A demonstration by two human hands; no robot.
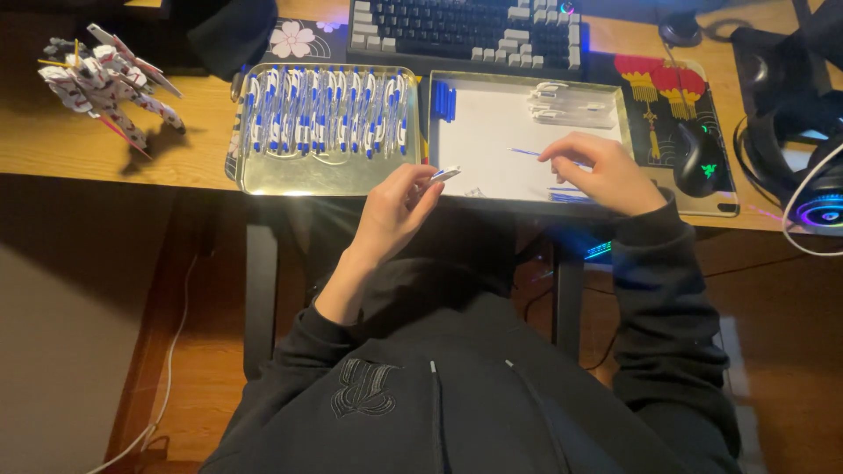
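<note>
- Head view: left hand [392,209] pinching a clear pen barrel [444,174] at the fingertips, raised over the near rim between trays.
- Right hand [604,172] closing on a thin blue refill [525,152] in the white tray [492,132], parts sorted within reach.
- Finished pens [325,110] lined up in the gold tray [299,180] on the worktop [105,149].

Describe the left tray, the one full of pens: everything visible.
The left tray is a shallow rectangular tray with rounded corners, shiny and gold-toned, metal by its look. It lies flat on the wooden desk, beside a second tray on its right. A neat row of white-and-blue pens fills its far half; the near half is bare and reflective. The left hand hovers by its near right corner; contact is unclear.
</note>
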